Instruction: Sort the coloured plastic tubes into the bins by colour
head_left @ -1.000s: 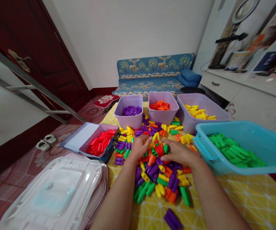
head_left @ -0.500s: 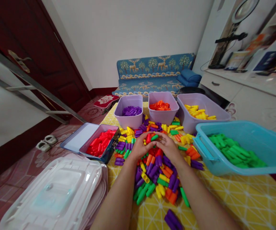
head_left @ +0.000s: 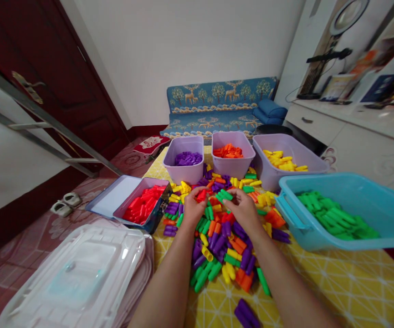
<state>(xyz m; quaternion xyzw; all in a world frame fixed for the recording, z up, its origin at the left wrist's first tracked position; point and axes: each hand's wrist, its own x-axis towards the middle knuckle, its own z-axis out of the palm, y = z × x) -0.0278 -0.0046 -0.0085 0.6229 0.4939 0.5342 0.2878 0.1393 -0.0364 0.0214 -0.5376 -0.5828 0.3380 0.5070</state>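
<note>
Over the middle of a mixed pile of coloured plastic tube pieces (head_left: 219,241), my two hands are a short way apart. My left hand (head_left: 194,208) is closed on red plastic pieces (head_left: 202,196); its fingers partly cover them. Between the thumb and fingers of my right hand (head_left: 243,208) are green plastic pieces (head_left: 223,196), lying side by side. Purple, orange, yellow and green pieces lie beneath and around both hands. Nearer to me, a purple piece (head_left: 247,313) lies apart on the yellow patterned tablecloth (head_left: 319,282).
Lilac bins hold purple (head_left: 183,171), orange (head_left: 233,166) and yellow (head_left: 278,177) pieces at the back. A teal bin (head_left: 294,218) of green pieces stands right. Red pieces fill an open-lidded box (head_left: 156,218) at left, behind stacked white lids (head_left: 77,273).
My hands were together over the pile and have moved apart. Red pieces now show in the left hand and green ones in the right. More green pieces are visible between them.
</note>
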